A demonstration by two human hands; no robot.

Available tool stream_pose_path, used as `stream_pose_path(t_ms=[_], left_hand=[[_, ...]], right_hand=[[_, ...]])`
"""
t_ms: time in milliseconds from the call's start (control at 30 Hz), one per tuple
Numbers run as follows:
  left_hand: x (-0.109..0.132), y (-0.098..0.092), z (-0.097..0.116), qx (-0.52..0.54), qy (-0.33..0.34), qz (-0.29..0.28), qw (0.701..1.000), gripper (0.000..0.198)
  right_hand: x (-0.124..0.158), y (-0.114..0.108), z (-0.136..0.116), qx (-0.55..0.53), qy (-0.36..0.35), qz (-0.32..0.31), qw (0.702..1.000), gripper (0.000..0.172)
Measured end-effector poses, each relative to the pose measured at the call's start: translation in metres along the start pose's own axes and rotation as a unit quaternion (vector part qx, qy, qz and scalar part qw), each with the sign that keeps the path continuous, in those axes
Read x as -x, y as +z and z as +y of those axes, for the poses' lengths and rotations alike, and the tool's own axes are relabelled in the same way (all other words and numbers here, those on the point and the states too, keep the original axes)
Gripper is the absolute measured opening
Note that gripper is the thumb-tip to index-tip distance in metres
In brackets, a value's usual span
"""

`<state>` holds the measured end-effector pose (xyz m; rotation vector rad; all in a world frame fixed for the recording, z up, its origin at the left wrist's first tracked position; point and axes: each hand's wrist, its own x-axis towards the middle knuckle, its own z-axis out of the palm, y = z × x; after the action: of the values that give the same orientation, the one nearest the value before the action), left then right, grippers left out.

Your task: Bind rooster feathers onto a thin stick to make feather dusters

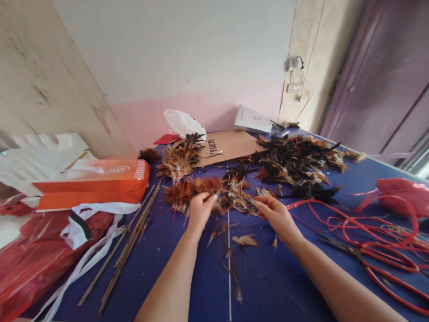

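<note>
My left hand (200, 208) is closed in a pinch on a small bunch of brown feathers (192, 188) on a blue table (174, 268). My right hand (275, 212) reaches into the feather pile (237, 194) beside it, fingers curled around a few feathers. Both forearms stretch out over the table toward the middle. A larger heap of dark feathers (298, 163) lies beyond the right hand. Another orange-brown clump (179, 161) lies farther back on the left.
Several thin sticks (129, 248) lie left of my left arm. An orange bag (97, 181) and red plastic bags (33, 259) sit at the left. Red cord loops (368, 232) and red-handled scissors (365, 259) lie at the right. A cardboard sheet (229, 145) lies at the back.
</note>
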<state>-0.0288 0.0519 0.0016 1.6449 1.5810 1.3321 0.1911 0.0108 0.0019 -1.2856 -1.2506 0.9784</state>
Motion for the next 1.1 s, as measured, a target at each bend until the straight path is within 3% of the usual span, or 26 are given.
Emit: stream_pose_path(t_ms=[133,200,367,500,600,733,867,1000,1100], left_hand=[[-0.014,-0.025,-0.016,-0.157,-0.003,0.044,0.987,0.031],[-0.017,-0.031,-0.021,-0.188,-0.014,0.049,0.981,0.029],[-0.017,-0.032,-0.032,-0.230,-0.042,0.052,0.971,0.020],[-0.016,-0.031,-0.032,-0.277,-0.041,0.079,0.957,0.025],[-0.016,-0.032,-0.023,-0.295,0.038,0.151,0.943,0.023],[-0.009,-0.025,0.001,-0.221,0.184,0.230,0.930,0.020],[0.008,-0.006,0.024,-0.128,0.250,0.150,0.948,0.018],[0.025,0.013,0.036,-0.096,0.259,0.027,0.961,0.019],[0.031,0.020,0.038,-0.081,0.265,-0.023,0.961,0.020]], right_hand=[[-0.004,-0.003,0.006,0.016,-0.004,0.011,1.000,0.037],[-0.006,-0.004,0.006,0.021,-0.010,0.019,1.000,0.037],[-0.009,-0.015,0.000,0.023,-0.020,0.057,0.998,0.038],[-0.015,-0.028,-0.003,0.012,-0.037,0.100,0.994,0.038],[-0.021,-0.040,-0.004,0.040,-0.054,0.146,0.987,0.039],[-0.026,-0.055,-0.004,0.201,-0.071,0.159,0.964,0.030],[-0.028,-0.061,0.002,0.359,-0.093,0.127,0.920,0.025],[-0.028,-0.060,0.010,0.450,-0.099,0.104,0.881,0.025],[-0.027,-0.057,0.012,0.483,-0.095,0.092,0.866,0.027]])
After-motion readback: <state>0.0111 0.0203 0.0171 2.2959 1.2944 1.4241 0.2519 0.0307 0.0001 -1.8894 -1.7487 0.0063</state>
